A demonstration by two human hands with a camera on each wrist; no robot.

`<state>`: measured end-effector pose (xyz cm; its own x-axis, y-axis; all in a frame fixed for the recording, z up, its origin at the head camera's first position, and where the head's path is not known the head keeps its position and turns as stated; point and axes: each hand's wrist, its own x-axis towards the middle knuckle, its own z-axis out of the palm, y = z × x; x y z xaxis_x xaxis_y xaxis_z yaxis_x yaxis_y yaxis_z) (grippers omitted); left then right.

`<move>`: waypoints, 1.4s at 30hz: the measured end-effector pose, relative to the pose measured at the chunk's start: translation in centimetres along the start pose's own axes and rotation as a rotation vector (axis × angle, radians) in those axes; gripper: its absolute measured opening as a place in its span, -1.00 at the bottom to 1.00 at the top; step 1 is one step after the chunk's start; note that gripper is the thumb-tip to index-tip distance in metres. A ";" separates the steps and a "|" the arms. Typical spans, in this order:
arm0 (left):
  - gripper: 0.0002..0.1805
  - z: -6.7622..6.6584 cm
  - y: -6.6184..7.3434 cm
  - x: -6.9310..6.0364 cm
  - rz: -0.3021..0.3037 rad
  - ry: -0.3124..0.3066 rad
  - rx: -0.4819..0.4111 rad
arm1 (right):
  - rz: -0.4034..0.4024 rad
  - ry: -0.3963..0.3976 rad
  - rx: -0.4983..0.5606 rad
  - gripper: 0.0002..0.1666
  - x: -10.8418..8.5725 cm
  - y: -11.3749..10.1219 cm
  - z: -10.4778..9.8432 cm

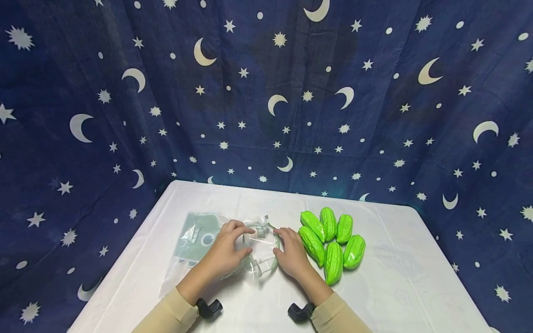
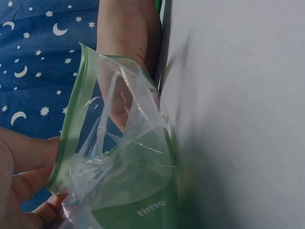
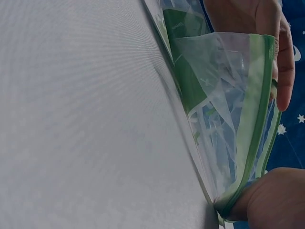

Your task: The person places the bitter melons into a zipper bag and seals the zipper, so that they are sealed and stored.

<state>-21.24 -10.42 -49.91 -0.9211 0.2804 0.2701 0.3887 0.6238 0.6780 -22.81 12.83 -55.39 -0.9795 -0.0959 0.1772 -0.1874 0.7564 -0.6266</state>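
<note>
In the left wrist view, the clear plastic bag with a green-edged mouth point(image 2: 138, 167) runs past the bottom edge; beyond "time" you cannot read its print. Your left hand point(image 1: 226, 245) is cut by that view's left edge, and the film partly veils your right hand point(image 1: 291, 254). In the right wrist view, the bag's lettering is too small for you to read, and your right hand is cut off at the lower corner. In the head view, your beige sleeves point(image 1: 166, 314) and the white-covered worktop point(image 1: 399, 296) run out at the bottom, the dark-blue moon-and-star curtain point(image 1: 250, 101) at the top. The undersides of the bright green ridged gourds point(image 1: 333, 259) are hidden from you.
</note>
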 end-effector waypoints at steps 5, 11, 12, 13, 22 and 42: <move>-0.55 -0.3 0.2 0.0 0.001 0.029 -0.042 | 0.005 0.000 0.006 -0.36 0.0 0.0 0.1; -0.56 -0.3 0.2 0.0 -0.008 0.027 -0.058 | 0.001 0.004 0.000 -0.37 0.0 0.0 0.1; -0.56 -0.2 0.2 0.0 -0.009 0.025 -0.058 | -0.003 0.007 -0.002 -0.38 0.0 0.0 0.1; -0.55 -0.2 0.2 0.0 -0.010 0.022 -0.062 | -0.003 0.007 -0.002 -0.38 0.0 0.0 0.1; -0.55 -0.1 0.1 0.0 0.012 0.022 -0.055 | 0.002 0.005 -0.003 -0.37 0.0 0.0 0.0; -0.54 0.5 -0.1 0.0 0.039 0.009 -0.012 | 0.010 0.016 0.052 -0.38 -0.2 0.1 0.0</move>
<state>-21.23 -10.08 -50.33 -0.9052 0.2978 0.3031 0.4245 0.6036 0.6748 -22.66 12.96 -55.47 -0.9800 -0.0782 0.1829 -0.1821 0.7226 -0.6668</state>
